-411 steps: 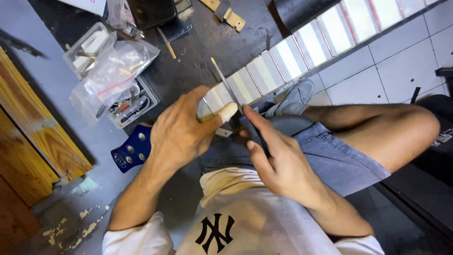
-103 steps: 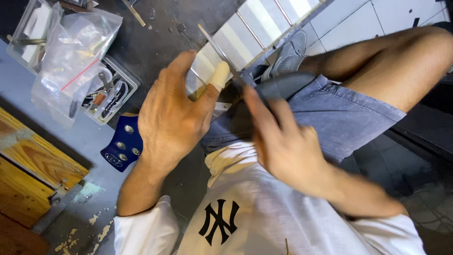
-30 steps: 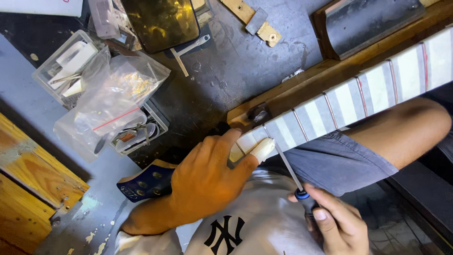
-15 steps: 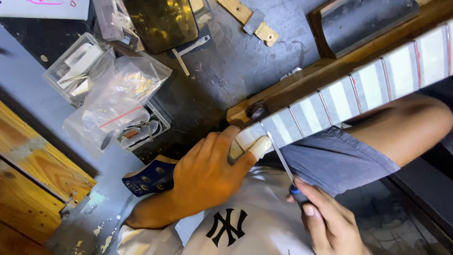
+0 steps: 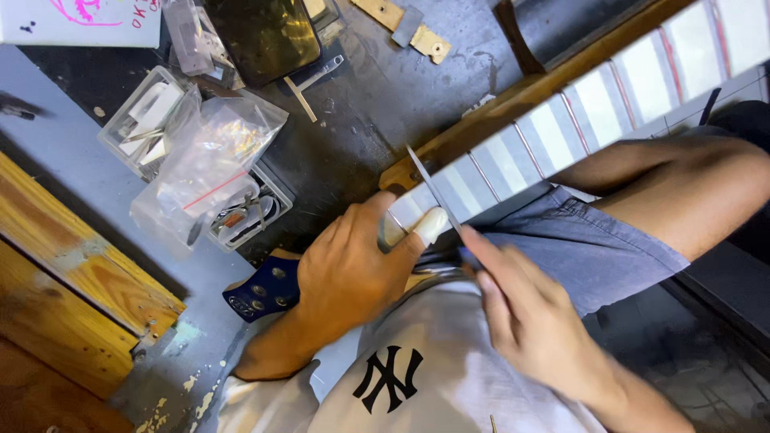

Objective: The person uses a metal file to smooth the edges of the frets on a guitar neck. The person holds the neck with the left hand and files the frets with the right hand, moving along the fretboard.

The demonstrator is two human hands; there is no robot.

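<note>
Right hand (image 5: 529, 321) had risen toward 12 o'clock, pinching thin file (image 5: 433, 188) onto taped guitar neck (image 5: 561, 136); left hand (image 5: 353, 273) gripped neck's end. I judged fret work barely begun.

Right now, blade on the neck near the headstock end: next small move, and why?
Probably a short, light stroke along the fret there. The left hand grips the guitar neck with its thumb pressed on the taped fingerboard, and the right hand holds the thin file with its tip lying across the tape by the first frets. The tape shields the wood between frets.
</note>
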